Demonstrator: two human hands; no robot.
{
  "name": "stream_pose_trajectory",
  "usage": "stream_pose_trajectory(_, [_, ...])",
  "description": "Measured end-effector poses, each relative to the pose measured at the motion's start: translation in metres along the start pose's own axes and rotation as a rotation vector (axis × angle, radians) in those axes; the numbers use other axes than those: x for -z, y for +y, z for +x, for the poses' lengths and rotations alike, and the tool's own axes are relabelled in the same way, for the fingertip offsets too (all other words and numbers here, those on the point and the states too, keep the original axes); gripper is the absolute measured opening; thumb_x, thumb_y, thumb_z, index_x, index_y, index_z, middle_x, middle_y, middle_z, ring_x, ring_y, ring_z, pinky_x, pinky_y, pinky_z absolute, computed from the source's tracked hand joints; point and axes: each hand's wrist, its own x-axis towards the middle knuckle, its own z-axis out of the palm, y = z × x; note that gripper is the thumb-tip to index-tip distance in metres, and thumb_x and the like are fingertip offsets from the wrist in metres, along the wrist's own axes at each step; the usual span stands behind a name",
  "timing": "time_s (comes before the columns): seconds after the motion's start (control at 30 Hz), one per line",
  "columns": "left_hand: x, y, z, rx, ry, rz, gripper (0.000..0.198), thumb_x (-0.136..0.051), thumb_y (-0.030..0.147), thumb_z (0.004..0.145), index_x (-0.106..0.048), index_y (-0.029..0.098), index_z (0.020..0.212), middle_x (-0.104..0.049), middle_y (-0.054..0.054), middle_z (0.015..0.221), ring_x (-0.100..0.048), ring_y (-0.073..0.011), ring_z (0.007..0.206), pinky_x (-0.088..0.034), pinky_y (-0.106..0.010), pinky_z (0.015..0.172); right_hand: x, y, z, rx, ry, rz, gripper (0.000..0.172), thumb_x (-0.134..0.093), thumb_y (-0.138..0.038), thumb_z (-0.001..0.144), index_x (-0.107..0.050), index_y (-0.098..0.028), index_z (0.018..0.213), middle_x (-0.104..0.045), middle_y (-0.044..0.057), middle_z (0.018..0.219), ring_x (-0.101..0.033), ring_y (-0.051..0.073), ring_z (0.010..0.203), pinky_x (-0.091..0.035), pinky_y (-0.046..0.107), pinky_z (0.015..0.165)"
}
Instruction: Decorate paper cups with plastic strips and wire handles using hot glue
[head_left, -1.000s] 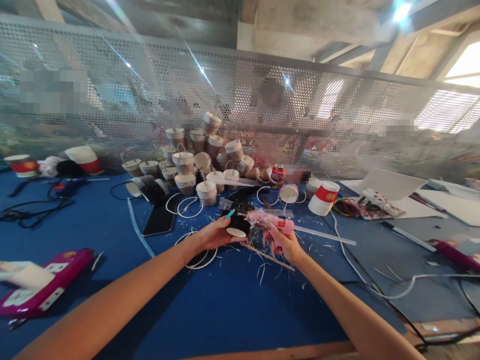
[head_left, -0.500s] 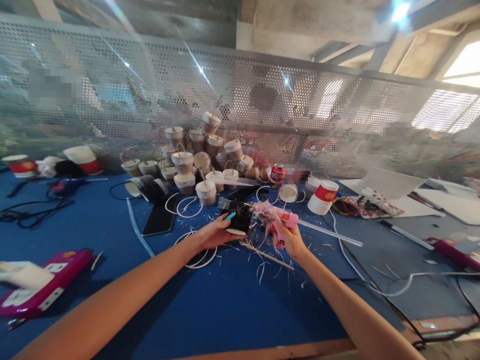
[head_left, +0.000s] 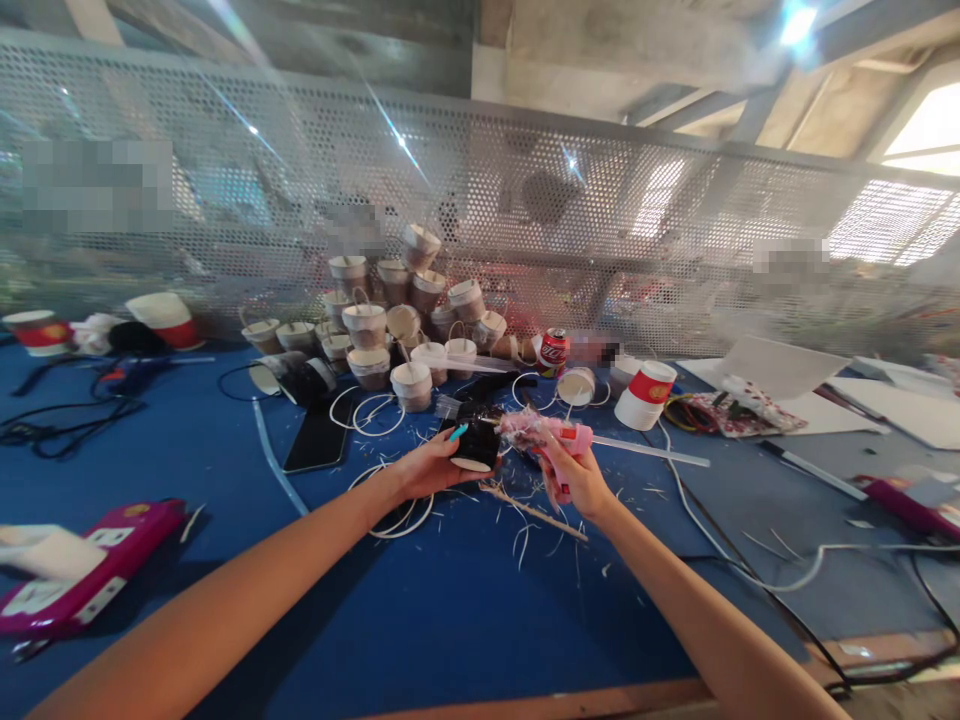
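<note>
My left hand [head_left: 431, 468] grips a black-wrapped cup [head_left: 478, 440], tilted so that its pale round end faces me. A thumb with a bright blue nail presses on its side. In my right hand [head_left: 574, 475] is a pink hot glue gun [head_left: 551, 435], its tip pointing left against or just beside the cup; I cannot tell if they touch. Stringy glue clings around the nozzle. From its back end sticks a long clear glue stick [head_left: 652, 452]. Below both hands, a thin wooden stick [head_left: 536, 510] lies among pale scraps.
Behind stands a pile of small pale buckets [head_left: 367, 325] before a perforated metal screen [head_left: 510, 200]. A phone [head_left: 319, 435], a black bucket [head_left: 296, 375] and loops of white cord [head_left: 401, 505] lie left. Around are a soda can [head_left: 553, 350], red-and-white cups [head_left: 646, 393] and a magenta power strip [head_left: 135, 535].
The glue gun has turned slightly and shifted a little left, its nozzle now clearer against the cup. The glue stick's far end sits higher and further left. My left hand has barely moved.
</note>
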Motion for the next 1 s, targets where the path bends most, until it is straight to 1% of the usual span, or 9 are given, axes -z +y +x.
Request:
stream_pose_trajectory(0.17, [0.001, -0.001, 0.000, 0.016, -0.016, 0.015, 0.051, -0.071, 0.031, 0.069, -0.053, 0.016, 0.114, -0.063, -0.012, 0.110, -0.058, -0.0287, 0.105, -0.036, -0.045, 0.097, 0.001, -0.001, -0.001, 0.003, -0.019, 0.032, 0.048, -0.063, -0.064, 0.062, -0.057, -0.016, 0.067, -0.039, -0.008, 0.038, -0.037, 0.006, 0.025, -0.025, 0.018, 0.024])
stream_pose_trajectory(0.27, [0.001, -0.002, -0.001, 0.019, -0.022, 0.014, 0.053, -0.072, 0.029, 0.067, -0.052, 0.017, 0.114, -0.062, -0.012, 0.112, -0.058, -0.0290, 0.105, -0.034, -0.047, 0.098, 0.001, 0.000, 0.001, 0.035, 0.012, 0.060, 0.050, -0.060, -0.065, 0.064, -0.058, -0.016, 0.068, -0.045, -0.005, 0.041, -0.038, 0.006, 0.025, -0.023, 0.019, 0.023])
stream_pose_trajectory(0.37, [0.001, -0.002, -0.001, 0.017, -0.025, 0.010, 0.052, -0.072, 0.029, 0.067, -0.052, 0.016, 0.114, -0.062, -0.012, 0.113, -0.058, -0.0283, 0.106, -0.034, -0.047, 0.099, 0.000, 0.003, 0.003, 0.052, 0.000, 0.055, 0.052, -0.059, -0.064, 0.065, -0.061, -0.015, 0.082, -0.056, -0.001, 0.051, -0.039, 0.006, 0.027, -0.022, 0.018, 0.023])
stream_pose_trajectory(0.43, [-0.001, -0.002, -0.001, 0.018, -0.028, 0.013, 0.052, -0.072, 0.030, 0.068, -0.053, 0.017, 0.114, -0.063, -0.011, 0.111, -0.058, -0.0277, 0.106, -0.035, -0.046, 0.098, 0.001, 0.006, 0.002, 0.056, -0.029, 0.043, 0.055, -0.060, -0.063, 0.066, -0.062, -0.015, 0.092, -0.059, 0.000, 0.055, -0.039, 0.005, 0.027, -0.023, 0.018, 0.024])
stream_pose_trajectory(0.57, [-0.005, -0.001, -0.001, 0.020, -0.021, 0.014, 0.050, -0.072, 0.033, 0.067, -0.056, 0.016, 0.111, -0.065, -0.010, 0.106, -0.060, -0.0264, 0.102, -0.039, -0.043, 0.095, 0.003, 0.013, -0.001, 0.072, -0.063, 0.003, 0.053, -0.061, -0.061, 0.066, -0.064, -0.014, 0.091, -0.057, 0.000, 0.055, -0.041, 0.005, 0.030, -0.023, 0.018, 0.026])
stream_pose_trajectory(0.63, [-0.006, -0.001, -0.001, 0.027, -0.003, 0.014, 0.050, -0.074, 0.033, 0.065, -0.057, 0.016, 0.109, -0.066, -0.009, 0.104, -0.061, -0.0264, 0.100, -0.041, -0.042, 0.093, 0.004, 0.016, 0.001, 0.092, -0.052, -0.024, 0.053, -0.062, -0.061, 0.065, -0.065, -0.014, 0.089, -0.058, 0.001, 0.056, -0.041, 0.005, 0.031, -0.023, 0.018, 0.027])
stream_pose_trajectory(0.77, [-0.005, -0.001, 0.000, 0.052, 0.033, 0.012, 0.054, -0.074, 0.037, 0.064, -0.056, 0.017, 0.111, -0.066, -0.009, 0.104, -0.061, -0.0267, 0.099, -0.041, -0.041, 0.092, 0.004, 0.017, 0.007, 0.142, 0.027, -0.082, 0.059, -0.060, -0.064, 0.064, -0.065, -0.012, 0.092, -0.059, 0.002, 0.056, -0.038, 0.005, 0.029, -0.024, 0.019, 0.027])
stream_pose_trajectory(0.87, [-0.004, 0.000, 0.000, 0.063, 0.023, -0.003, 0.055, -0.071, 0.038, 0.068, -0.053, 0.017, 0.115, -0.065, -0.010, 0.108, -0.060, -0.0256, 0.102, -0.039, -0.041, 0.095, 0.003, 0.016, 0.010, 0.166, 0.069, -0.110, 0.060, -0.059, -0.065, 0.065, -0.065, -0.012, 0.093, -0.059, 0.002, 0.055, -0.037, 0.005, 0.029, -0.025, 0.020, 0.027])
stream_pose_trajectory(1.0, [-0.002, 0.000, 0.000, 0.071, 0.009, 0.001, 0.055, -0.071, 0.037, 0.068, -0.052, 0.018, 0.116, -0.064, -0.009, 0.109, -0.060, -0.0261, 0.102, -0.038, -0.043, 0.095, 0.004, 0.016, 0.010, 0.192, 0.080, -0.124, 0.058, -0.058, -0.063, 0.067, -0.065, -0.011, 0.092, -0.055, 0.000, 0.050, -0.036, 0.005, 0.030, -0.025, 0.020, 0.029])
